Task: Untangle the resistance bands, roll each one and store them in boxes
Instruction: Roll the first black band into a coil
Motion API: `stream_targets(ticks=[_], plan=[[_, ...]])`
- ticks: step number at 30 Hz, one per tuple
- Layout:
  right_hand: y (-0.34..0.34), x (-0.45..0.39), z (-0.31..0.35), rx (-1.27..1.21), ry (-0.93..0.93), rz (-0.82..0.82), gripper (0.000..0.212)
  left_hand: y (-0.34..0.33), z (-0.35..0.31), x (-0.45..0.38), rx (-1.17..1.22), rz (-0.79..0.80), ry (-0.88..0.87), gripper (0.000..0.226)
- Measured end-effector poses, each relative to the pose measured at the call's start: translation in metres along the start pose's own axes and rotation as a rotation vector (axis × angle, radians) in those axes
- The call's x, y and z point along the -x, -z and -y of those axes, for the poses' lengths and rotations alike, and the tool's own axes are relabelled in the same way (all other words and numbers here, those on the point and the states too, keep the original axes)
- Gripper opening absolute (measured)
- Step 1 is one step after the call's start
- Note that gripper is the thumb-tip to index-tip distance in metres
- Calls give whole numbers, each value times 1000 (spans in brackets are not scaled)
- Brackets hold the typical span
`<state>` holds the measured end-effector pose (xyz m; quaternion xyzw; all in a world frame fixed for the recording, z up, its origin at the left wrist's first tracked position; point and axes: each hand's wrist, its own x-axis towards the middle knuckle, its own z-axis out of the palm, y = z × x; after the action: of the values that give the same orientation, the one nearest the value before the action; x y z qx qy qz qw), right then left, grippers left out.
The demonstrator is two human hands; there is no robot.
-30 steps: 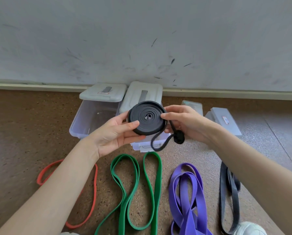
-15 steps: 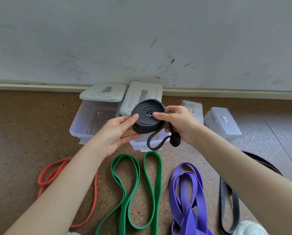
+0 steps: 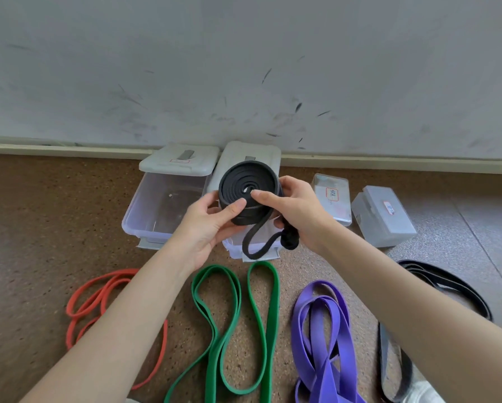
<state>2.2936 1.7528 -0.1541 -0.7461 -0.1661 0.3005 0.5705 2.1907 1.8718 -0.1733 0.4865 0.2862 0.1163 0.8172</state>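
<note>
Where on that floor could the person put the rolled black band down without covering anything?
Bare floor lies left of the open clear box, above the red band, and along the right edge beyond the small lidded box. It is crowded in front, where the green band, the purple band and loose black bands lie side by side.

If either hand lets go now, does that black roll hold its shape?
Probably not. The rolled black band looks springy, and only the left hand and right hand clamp it. Its loose tail hangs limp, so floppy once unwound.
</note>
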Motion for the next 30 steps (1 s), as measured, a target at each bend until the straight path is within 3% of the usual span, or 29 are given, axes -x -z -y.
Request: stream_targets(ticks=[3,7,11,14,16,18,21,24,27,30], plan=[[4,-1,3,-110,-32,27,30,-1,-5,0,-40,19,-33,45],[4,-1,2,-138,-40,8,31,0,-5,3,43,158,47,59],[-2,2,-3,-171,-36,-33,33,-1,-4,4,171,188,22,53],[-8,8,-9,-231,-37,-24,27,-9,-3,2,183,36,-43,34],[-5,13,-8,-251,-73,71,26,-6,-2,0,65,-67,-84,25],[5,16,-5,-200,-124,195,26,2,-9,1,-17,-50,-86,25],[28,18,1,-4,-107,245,23,21,-26,4,-290,58,-78,23],[44,20,9,52,-90,353,18,30,-40,8,-549,302,-55,29],[46,30,20,41,-102,508,32,24,-49,14,-626,478,-39,28],[41,41,27,193,-37,464,35,14,-57,20,-660,520,-29,25]])
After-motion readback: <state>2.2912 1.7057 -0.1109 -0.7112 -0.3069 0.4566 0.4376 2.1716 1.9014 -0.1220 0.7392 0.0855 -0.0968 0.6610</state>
